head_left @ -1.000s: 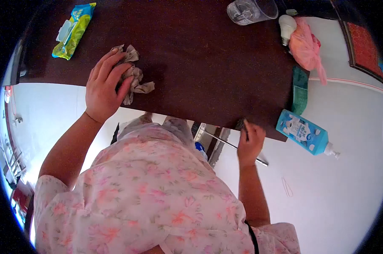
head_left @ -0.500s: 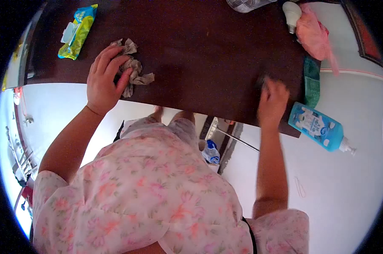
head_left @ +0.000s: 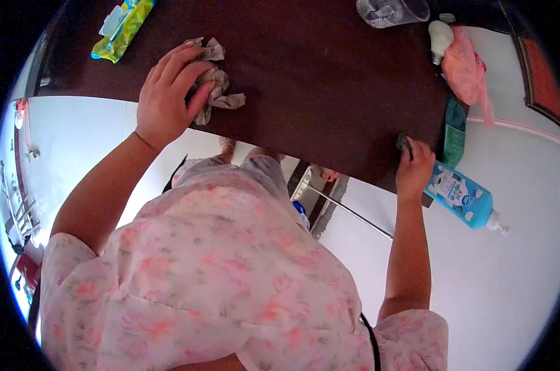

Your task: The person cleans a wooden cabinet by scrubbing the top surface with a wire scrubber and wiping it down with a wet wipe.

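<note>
My left hand (head_left: 170, 93) presses on a crumpled greyish wipe (head_left: 220, 89) at the near edge of the dark table, its fingers curved over the wipe. Toward the table's right corner, my right hand (head_left: 416, 168) closes on a small dark, rough-looking pad (head_left: 404, 143); most of it is hidden by the fingers. Just right of that hand is a blue pump bottle (head_left: 460, 195). A green scouring pad (head_left: 454, 133) lies at the table's right edge.
The dark table (head_left: 311, 80) carries a yellow-green wipes pack (head_left: 124, 34) at the far left. At the far right are a clear plastic container (head_left: 391, 11), a white light bulb (head_left: 441, 38) and a pink plastic bag (head_left: 464, 71). A metal pole (head_left: 354, 213) slants below the front edge.
My right hand has shifted slightly right and nearer the table's front edge with the dark pad. The left hand stays on the wipe while the whole view tilts a little.
</note>
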`<state>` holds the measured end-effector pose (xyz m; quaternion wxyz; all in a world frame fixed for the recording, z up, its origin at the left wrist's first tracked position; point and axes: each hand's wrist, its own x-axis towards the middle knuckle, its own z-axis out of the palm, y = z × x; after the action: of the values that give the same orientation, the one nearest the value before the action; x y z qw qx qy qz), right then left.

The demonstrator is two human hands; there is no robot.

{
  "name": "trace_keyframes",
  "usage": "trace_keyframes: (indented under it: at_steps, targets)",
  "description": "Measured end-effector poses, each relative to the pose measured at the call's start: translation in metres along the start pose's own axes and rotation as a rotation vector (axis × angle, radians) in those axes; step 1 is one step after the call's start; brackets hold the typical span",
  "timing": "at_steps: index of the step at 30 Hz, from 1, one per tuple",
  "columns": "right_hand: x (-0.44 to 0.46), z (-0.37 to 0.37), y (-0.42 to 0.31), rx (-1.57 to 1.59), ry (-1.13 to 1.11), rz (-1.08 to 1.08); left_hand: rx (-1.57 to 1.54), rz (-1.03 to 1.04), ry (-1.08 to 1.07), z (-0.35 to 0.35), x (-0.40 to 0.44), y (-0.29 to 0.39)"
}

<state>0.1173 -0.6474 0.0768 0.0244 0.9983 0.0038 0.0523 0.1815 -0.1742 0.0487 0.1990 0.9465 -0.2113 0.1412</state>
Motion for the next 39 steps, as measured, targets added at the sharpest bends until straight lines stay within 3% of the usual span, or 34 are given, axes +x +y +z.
trace_keyframes:
  at_steps: [6,8,10,15,18,22,27,32,36,39]
  targets:
    - [0.063,0.004,-0.038,-0.006,0.051,-0.152,-0.016,0.034,0.007,-0.001,-0.001,0.003]
    - [0.047,0.003,-0.02,-0.016,0.053,-0.192,-0.007,0.039,0.014,-0.001,0.006,-0.004]
    - [0.023,-0.006,-0.008,-0.005,-0.026,-0.055,0.005,0.033,0.011,-0.002,0.004,0.002]
    - [0.058,0.001,-0.032,-0.027,0.041,-0.175,-0.007,0.043,0.0,-0.002,0.005,0.002]
    - [0.039,0.001,-0.012,-0.014,0.021,-0.22,0.006,0.031,-0.008,-0.001,0.003,0.0]
    - [0.025,-0.006,-0.01,-0.045,-0.049,-0.09,-0.01,0.023,-0.002,-0.001,0.004,0.001]
    - [0.058,0.002,-0.049,0.035,0.023,-0.183,-0.024,0.028,-0.027,-0.001,0.003,0.001]
    - [0.011,-0.004,0.001,0.06,-0.05,-0.12,-0.015,0.037,-0.014,-0.002,0.005,0.002]
    - [0.068,0.025,0.007,-0.061,0.145,-0.051,0.003,0.045,0.003,0.0,0.004,0.002]
    - [0.102,0.031,-0.049,0.008,0.126,-0.072,0.008,0.015,-0.022,-0.003,0.002,0.003]
